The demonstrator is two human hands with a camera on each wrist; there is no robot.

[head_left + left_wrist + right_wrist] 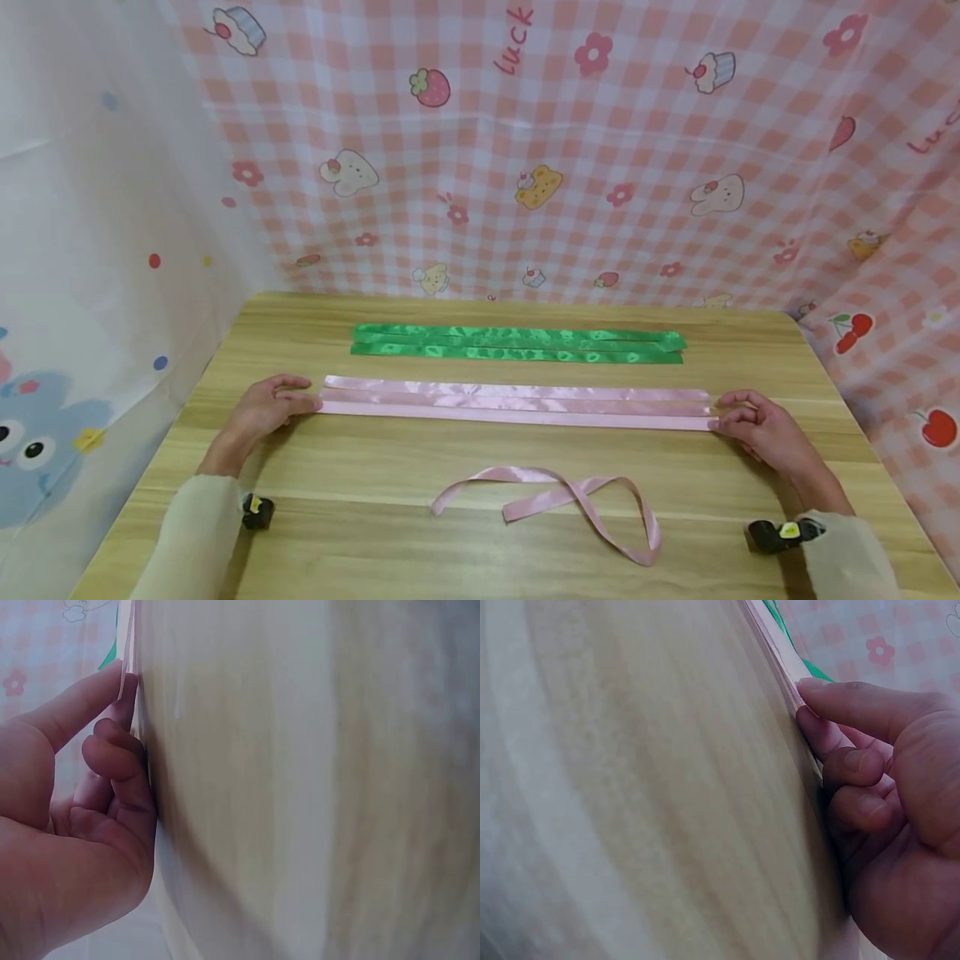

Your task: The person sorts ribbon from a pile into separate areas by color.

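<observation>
Hands pinch the folded pink ribbon point(516, 402) — left hand point(258, 414) and right hand point(761, 429) each grip one end — and should probably pull evenly, keeping the layers flat on the table point(360, 467).

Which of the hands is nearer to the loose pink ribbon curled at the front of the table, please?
Right. The right hand sits just beyond and right of the loose pink ribbon; the left hand lies farther off to its left.

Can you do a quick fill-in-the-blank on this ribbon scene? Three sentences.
1. The left hand and right hand pinch opposite ends of the straight ____ ribbon strips.
2. Behind those lie the ____ ribbon strips.
3. The loose ribbon nearest the person lies ____, not straight.

Missing words: pink; green; curled
</observation>
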